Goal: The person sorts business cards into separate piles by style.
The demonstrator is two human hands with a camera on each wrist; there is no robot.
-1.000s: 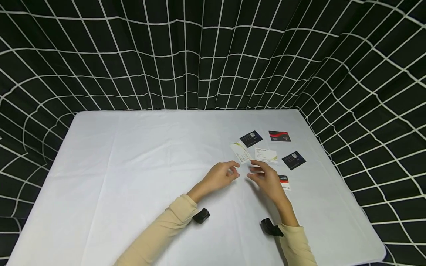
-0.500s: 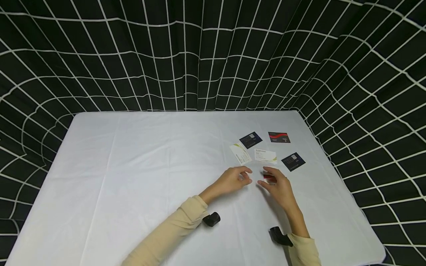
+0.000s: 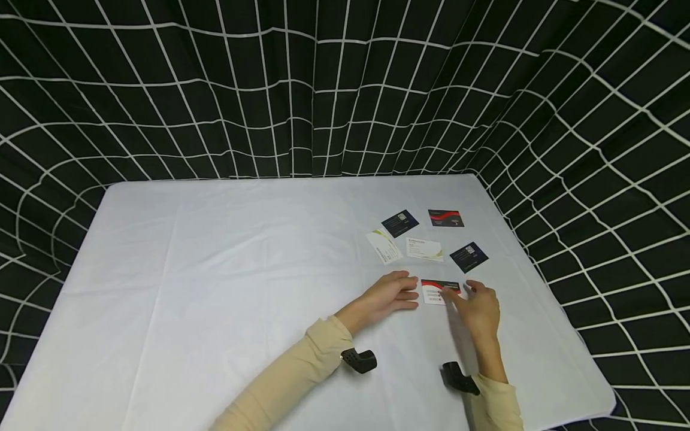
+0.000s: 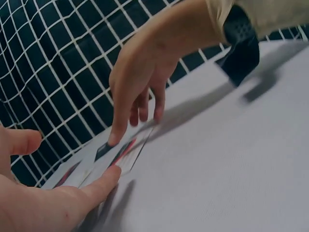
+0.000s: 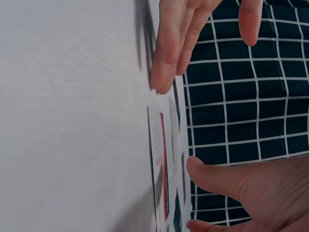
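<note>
A white business card [image 3: 433, 294] with a red stripe and a black top band lies flat on the white table, between the two hands. On its left side is my left hand [image 3: 385, 296], fingers extended towards the card's edge and holding nothing. My right hand [image 3: 480, 308] hovers at the card's right end, thumb over it in the head view. In the right wrist view that thumb appears raised above the card [image 5: 159, 145], with a gap. The left wrist view has the right hand [image 4: 145, 72] arched over the far end; whether its fingertips touch cannot be told.
Beyond the hands lie several more cards: two white ones with green corners [image 3: 384, 246] [image 3: 424, 249], two dark ones with square codes [image 3: 400, 224] [image 3: 469, 257], and a black one with a red wave [image 3: 446, 218]. Dark curtains with a white grid [image 3: 302, 90] surround the table.
Both hands have shifted right and spread apart around the red-striped card, which was partly covered by the right hand before. The left fingers have straightened. The other cards lie as before.
</note>
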